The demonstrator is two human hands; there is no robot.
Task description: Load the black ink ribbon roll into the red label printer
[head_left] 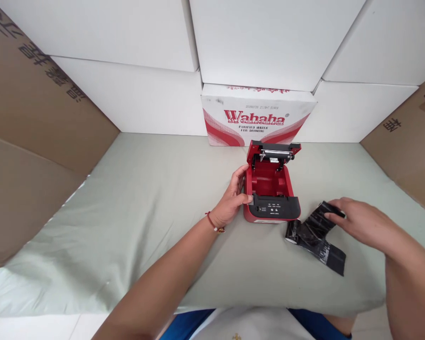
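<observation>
A red and black label printer (272,208) stands on the cloth with its lid (274,151) tipped up and its red inner bay showing. My left hand (233,196) grips the printer's left side, thumb on the front corner and fingers along the side wall. To the right of the printer, my right hand (354,219) is closed on one roll of a shiny black printer ribbon (313,231). The ribbon's other small roll (292,232) rests near the printer's front right corner. A loose tail of black film with a clear strip lies toward me.
Pale green cloth (145,189) covers the table. Behind the printer is a white and red Wahaha water carton (257,115), with large white boxes (134,97) stacked at the back. Brown cardboard walls (38,151) border the left and right sides.
</observation>
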